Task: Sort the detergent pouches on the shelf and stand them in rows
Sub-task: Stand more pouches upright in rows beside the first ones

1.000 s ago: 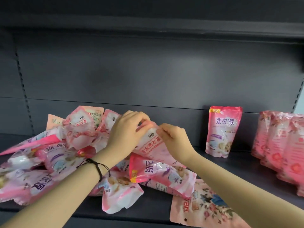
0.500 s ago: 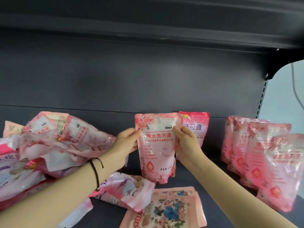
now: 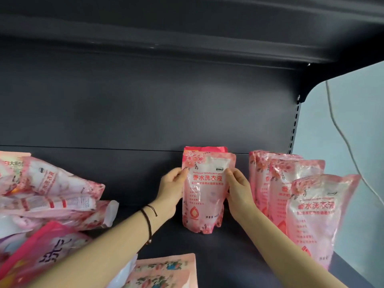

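A pink detergent pouch (image 3: 204, 196) stands upright on the dark shelf (image 3: 218, 246), held from both sides. My left hand (image 3: 171, 191) grips its left edge and my right hand (image 3: 238, 189) grips its right edge. Right behind it a darker pink pouch (image 3: 204, 149) stands against the back wall, mostly hidden. To the right, a row of several matching pink pouches (image 3: 295, 196) stands front to back. A jumbled pile of pouches (image 3: 47, 198) lies on the left.
A flowered pouch (image 3: 166, 271) lies flat at the shelf's front edge, below my arms. The upper shelf (image 3: 187, 38) hangs overhead. Beyond the shelf's right end there is a pale wall with a white cable (image 3: 345, 142).
Both hands lifted the pink pouch out of the pile, carried it right and stood it upright in front of the darker pouch. The view swung right.
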A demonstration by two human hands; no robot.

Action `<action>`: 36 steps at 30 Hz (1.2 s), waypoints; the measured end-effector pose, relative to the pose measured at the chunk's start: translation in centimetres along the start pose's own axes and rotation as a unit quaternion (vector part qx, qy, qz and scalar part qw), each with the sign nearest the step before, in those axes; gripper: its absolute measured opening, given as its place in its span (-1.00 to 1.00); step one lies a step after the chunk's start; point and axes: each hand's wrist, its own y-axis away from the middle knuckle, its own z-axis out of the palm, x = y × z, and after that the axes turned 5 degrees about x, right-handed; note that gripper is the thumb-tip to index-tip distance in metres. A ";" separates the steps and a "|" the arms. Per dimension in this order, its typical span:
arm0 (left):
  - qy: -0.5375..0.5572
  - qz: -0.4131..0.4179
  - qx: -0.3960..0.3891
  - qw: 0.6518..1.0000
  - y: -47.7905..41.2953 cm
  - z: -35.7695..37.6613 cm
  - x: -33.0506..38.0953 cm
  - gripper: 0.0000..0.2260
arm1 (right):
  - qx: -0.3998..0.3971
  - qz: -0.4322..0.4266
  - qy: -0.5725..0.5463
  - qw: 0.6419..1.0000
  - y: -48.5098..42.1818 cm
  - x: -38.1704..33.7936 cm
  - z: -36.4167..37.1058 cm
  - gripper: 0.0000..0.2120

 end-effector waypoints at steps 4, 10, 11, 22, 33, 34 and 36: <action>-0.060 0.024 -0.016 0.998 -0.1 -0.7 -1.4 -0.95 | 0.003 0.033 0.098 0.995 0.7 2.2 -1.1 -0.82; -0.112 -0.060 -0.076 0.989 0.5 -1.3 -2.9 -0.81 | -0.020 0.031 0.190 0.981 1.4 3.6 -1.8 -0.83; -0.108 -0.062 -0.071 0.990 0.4 -1.1 -2.9 -0.78 | -0.017 0.025 0.191 0.981 1.2 3.5 -1.7 -0.84; -0.498 0.157 -0.133 0.843 0.2 -3.3 -0.5 -0.74 | -0.128 -0.101 0.688 0.707 0.1 -0.2 -3.5 -0.73; -0.731 0.440 -0.083 0.514 2.3 -12.8 4.0 -0.56 | -0.228 -0.275 0.752 0.554 3.2 -3.4 1.5 -0.47; -0.737 0.436 -0.078 0.510 2.5 -14.1 4.4 -0.55 | -0.234 -0.295 0.751 0.542 3.4 -3.4 2.4 -0.44; -0.740 0.431 -0.070 0.512 2.9 -17.1 5.3 -0.53 | -0.244 -0.327 0.746 0.527 3.9 -3.1 4.5 -0.41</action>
